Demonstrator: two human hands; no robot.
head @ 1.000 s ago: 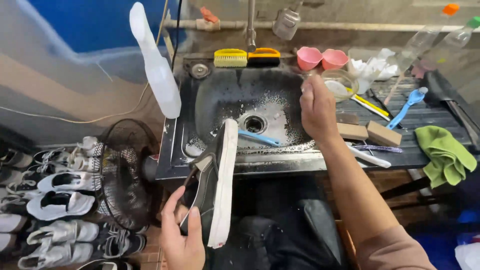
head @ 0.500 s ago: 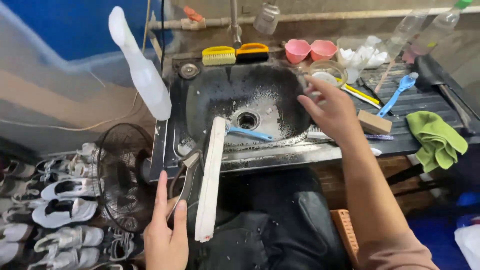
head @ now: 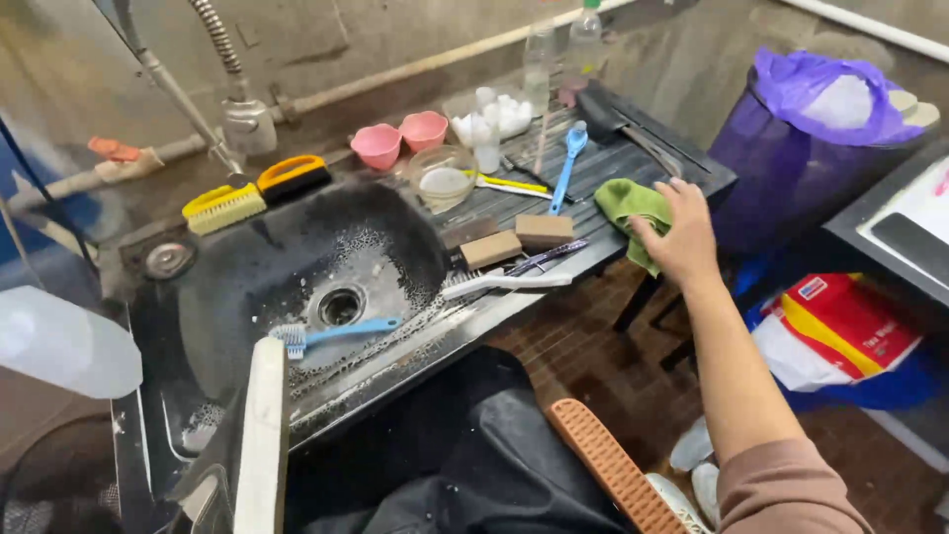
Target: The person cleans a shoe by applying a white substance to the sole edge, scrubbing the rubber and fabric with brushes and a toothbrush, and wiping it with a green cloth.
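Head view: my right hand [head: 682, 237] lies on the green cloth [head: 633, 208] at the right end of the bench [head: 692, 168], fingers spread and bent over the fabric, the grip touching it but not closed around it. My left hand is out of frame, so I cannot tell its grip. A shoe with a white sole [head: 259, 435] stands on edge at the lower left, at the front rim of the black sink [head: 247, 287]. A blue toothbrush [head: 331, 334] lies in the sink beside the drain. Two tan blocks [head: 514, 239] and a white brush [head: 504, 283] lie on the bench between sink and cloth. Behind the blocks stand two pink cups [head: 400, 138] and a clear bowl [head: 442, 176]. A yellow brush [head: 223, 206] and an orange brush [head: 293, 178] rest at the sink's rear edge.
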